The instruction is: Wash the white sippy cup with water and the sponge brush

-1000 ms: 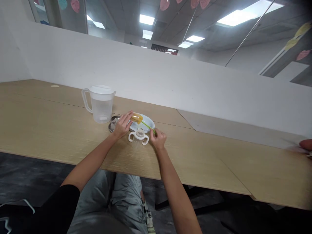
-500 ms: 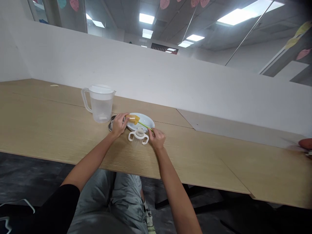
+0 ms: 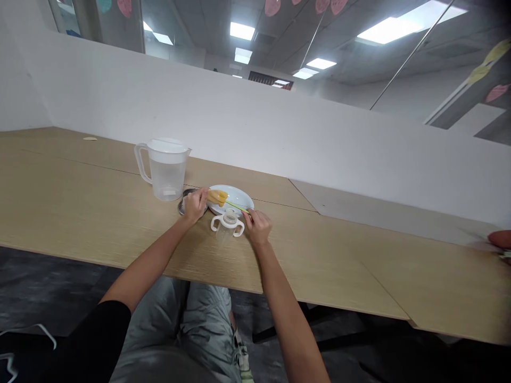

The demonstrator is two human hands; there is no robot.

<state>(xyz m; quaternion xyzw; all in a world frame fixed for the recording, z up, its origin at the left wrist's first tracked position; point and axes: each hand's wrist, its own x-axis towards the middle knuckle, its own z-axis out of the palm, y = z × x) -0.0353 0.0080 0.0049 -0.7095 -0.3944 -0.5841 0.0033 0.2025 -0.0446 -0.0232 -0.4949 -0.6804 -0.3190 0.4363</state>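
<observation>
My left hand [image 3: 195, 205] is closed around a yellow, partly see-through piece [image 3: 217, 198] whose kind I cannot make out. It is held over a white plate [image 3: 244, 201]. A thin green stick [image 3: 236, 206] is pinched in my right hand [image 3: 258, 226]. The stick's far end meets or lies just beside the yellow piece; whether it goes inside is too small to tell. Between my hands, near the plate's front rim, stands a clear baby bottle [image 3: 227, 226] with two white handles and an uncovered neck. Partly hidden behind my left hand is a round metal dish [image 3: 181, 206].
A lidded clear plastic pitcher [image 3: 167, 173] stands at the left behind my hand. A small pale flat piece [image 3: 90, 139] lies farther back on the wooden table [image 3: 339, 255]. A white wall [image 3: 255, 122] runs behind it. A reddish object [image 3: 499, 239] shows at the right edge.
The yellow piece has turned slightly in my left hand, and the bright strip on it no longer shows. Both hands and the green stick stay almost in place.
</observation>
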